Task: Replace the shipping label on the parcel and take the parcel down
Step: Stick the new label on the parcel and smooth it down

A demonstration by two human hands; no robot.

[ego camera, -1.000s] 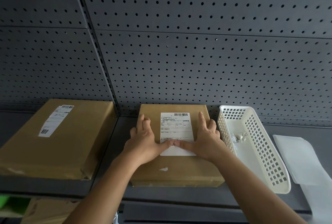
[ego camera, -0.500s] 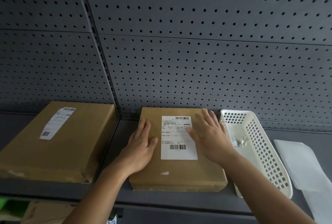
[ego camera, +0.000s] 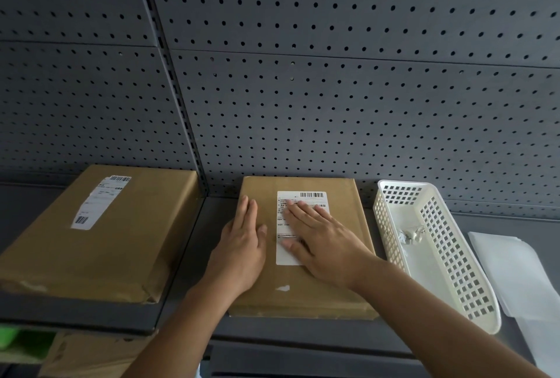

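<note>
A flat brown parcel (ego camera: 306, 292) lies on the dark shelf (ego camera: 188, 256) in front of me. A white shipping label (ego camera: 286, 253) with a barcode at its top sits on the parcel's upper face. My right hand (ego camera: 321, 238) lies flat on the label, fingers spread, covering its right and middle part. My left hand (ego camera: 242, 244) rests flat on the bare brown wrapping just left of the label, fingers together. Neither hand holds anything.
A second, larger brown parcel (ego camera: 91, 241) with its own label lies to the left. A white perforated basket (ego camera: 436, 247) with a crumpled scrap inside stands to the right, with white sheets (ego camera: 521, 274) beyond it. A grey pegboard wall (ego camera: 333, 89) rises behind.
My hands parted from the label's lower edge. The right hand then slid back left onto the label and now presses flat on it; the left hand stays beside it.
</note>
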